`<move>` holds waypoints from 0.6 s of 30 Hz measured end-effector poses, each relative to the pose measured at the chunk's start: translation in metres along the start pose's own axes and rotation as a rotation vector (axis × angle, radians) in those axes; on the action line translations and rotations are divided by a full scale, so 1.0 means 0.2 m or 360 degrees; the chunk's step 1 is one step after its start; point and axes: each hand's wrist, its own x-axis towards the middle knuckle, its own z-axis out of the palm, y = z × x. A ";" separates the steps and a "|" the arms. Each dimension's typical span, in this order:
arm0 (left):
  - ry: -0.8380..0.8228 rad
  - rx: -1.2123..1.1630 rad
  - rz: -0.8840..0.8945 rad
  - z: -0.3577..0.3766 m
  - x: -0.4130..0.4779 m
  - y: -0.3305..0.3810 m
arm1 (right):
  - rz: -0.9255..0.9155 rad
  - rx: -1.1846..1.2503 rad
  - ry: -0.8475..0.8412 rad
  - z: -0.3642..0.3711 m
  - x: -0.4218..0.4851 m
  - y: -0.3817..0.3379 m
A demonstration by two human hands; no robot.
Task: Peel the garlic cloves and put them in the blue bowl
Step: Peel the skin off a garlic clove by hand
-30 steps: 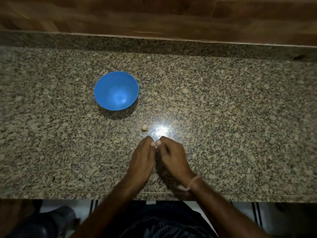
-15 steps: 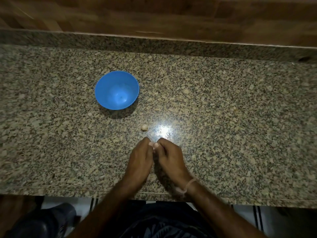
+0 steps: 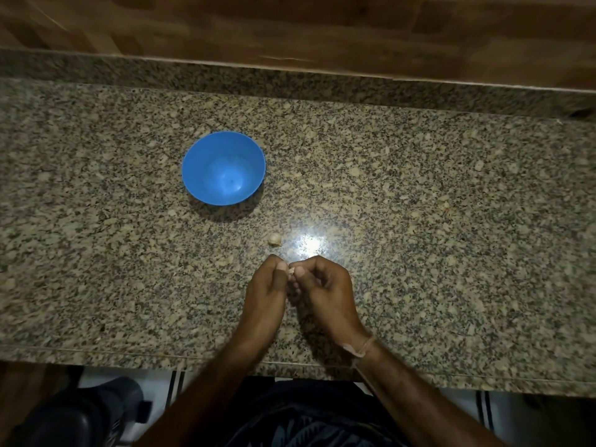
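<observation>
**Ana:** What has moved since a second ago?

**Ben:** Not much. Both hands have stayed near the front edge of the counter point(image 3: 451, 221), about halfway along it. The right hand point(image 3: 325, 295) has turned a little, so its curled fingers show more now. The blue bowl point(image 3: 196, 156) and the loose clove point(image 3: 275, 239) lie where they were.

**Ana:** What are the hands doing?

**Ben:** The left hand point(image 3: 264, 295) and the right hand meet at their tips. Both pinch a tiny garlic clove point(image 3: 292, 271) between thumb and fingers. Only a small pale bit peeks out. The hands hide the rest.

**Ana:** Where is the bowl?

**Ben:** It sits upright on the counter, left of the middle. It is closer to the back edge than the hands are.

**Ana:** Is anything in the way?

**Ben:** The loose clove lies on the counter between the hands and the bowl. It is near the fingertips but not touching them. A bright spot of light point(image 3: 311, 245) shines on the stone just beside it.

**Ana:** What else is around?

**Ben:** A wooden wall point(image 3: 322, 27) stands behind the back edge. A thin pale thread point(image 3: 362, 345) goes round the right wrist. Below the front edge, on the left, I see a dark shoe point(image 3: 80, 414).
</observation>
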 end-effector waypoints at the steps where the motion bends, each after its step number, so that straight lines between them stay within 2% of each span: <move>1: 0.0018 0.0024 0.0022 0.00 0.00 0.00 | 0.0066 0.0108 -0.0008 0.01 -0.01 -0.01; 4: 0.0058 0.0064 0.0055 0.00 -0.01 -0.01 | 0.0178 0.0274 -0.0022 0.01 -0.01 -0.02; 14: 0.0153 0.0278 0.0276 -0.01 -0.01 0.00 | 0.0282 0.0418 0.0047 0.05 -0.01 -0.02; 18: 0.0128 0.0063 0.0155 -0.02 -0.02 0.01 | 0.0199 0.0408 0.0066 0.03 0.00 0.00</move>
